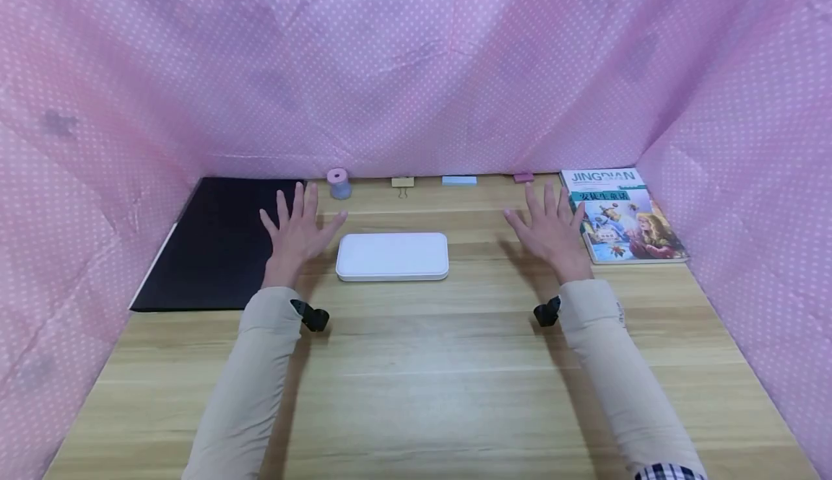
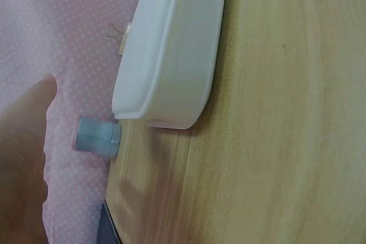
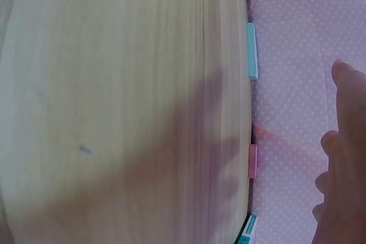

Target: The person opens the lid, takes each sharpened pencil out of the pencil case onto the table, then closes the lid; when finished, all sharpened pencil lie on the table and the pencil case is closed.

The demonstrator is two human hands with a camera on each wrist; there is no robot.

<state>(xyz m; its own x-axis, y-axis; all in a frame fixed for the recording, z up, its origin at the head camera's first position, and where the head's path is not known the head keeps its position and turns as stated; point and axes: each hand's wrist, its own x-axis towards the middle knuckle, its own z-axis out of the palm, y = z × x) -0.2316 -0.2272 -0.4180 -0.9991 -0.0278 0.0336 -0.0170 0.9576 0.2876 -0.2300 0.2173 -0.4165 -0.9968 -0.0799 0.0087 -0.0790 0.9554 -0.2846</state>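
Note:
My left hand [image 1: 299, 234] hovers with fingers spread near the right edge of a black flat board [image 1: 214, 242], holding nothing. Between the two hands lies a white rounded box [image 1: 393, 256] with a lid; its side shows closely in the left wrist view. My right hand [image 1: 552, 234], fingers also spread and holding nothing, is raised over the wood table just left of a book [image 1: 624, 220] with an illustrated cover. In the right wrist view the hand's shadow falls on the wood.
Along the back edge stand a pink-topped bluish spool [image 1: 339, 184], a tan binder clip [image 1: 403, 182], a light blue block [image 1: 458, 180] and a small pink block [image 1: 523, 177]. Pink dotted cloth [image 1: 416, 68] hangs behind and at both sides of the wooden table [image 1: 416, 379].

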